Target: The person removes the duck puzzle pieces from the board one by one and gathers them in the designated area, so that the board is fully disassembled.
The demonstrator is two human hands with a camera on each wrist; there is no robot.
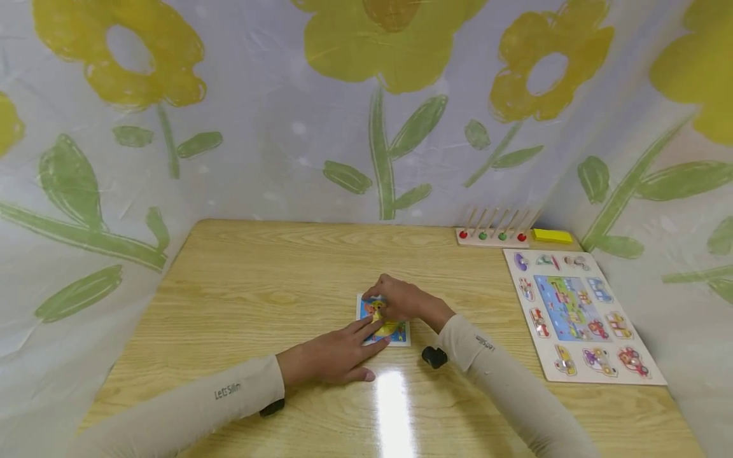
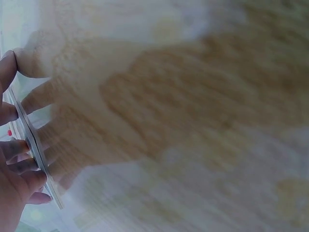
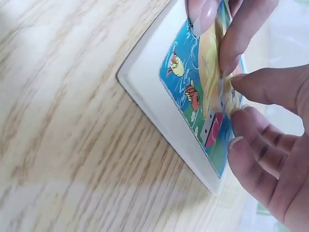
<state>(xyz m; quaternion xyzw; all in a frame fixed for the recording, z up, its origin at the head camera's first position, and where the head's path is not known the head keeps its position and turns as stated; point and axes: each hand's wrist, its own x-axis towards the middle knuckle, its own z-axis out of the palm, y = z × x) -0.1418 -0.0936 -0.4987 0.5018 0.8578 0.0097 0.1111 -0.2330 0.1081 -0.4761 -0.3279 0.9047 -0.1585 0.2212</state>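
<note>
A small picture puzzle board [image 1: 403, 341] with a white border and blue sea picture lies on the table, with a yellow figure in its middle. My left hand [image 1: 335, 355] rests on its lower left part with fingers fairly straight; the fingers [image 3: 245, 36] reach over the picture in the right wrist view. Over the board's upper part bends my right hand [image 1: 403, 300]. Its thumb and fingertips close around a pale yellow puzzle piece [image 3: 230, 98], mostly hidden by the fingers. The left wrist view shows the board's edge [image 2: 37, 149] under the left fingers.
A large peg puzzle [image 1: 624, 359] with vehicle pieces lies at the table's right. Behind it stand a peg rack [image 1: 492, 240] with red and green beads and a yellow block [image 1: 552, 236]. Flower-printed curtains [image 1: 258, 127] border the wooden table [image 1: 275, 267].
</note>
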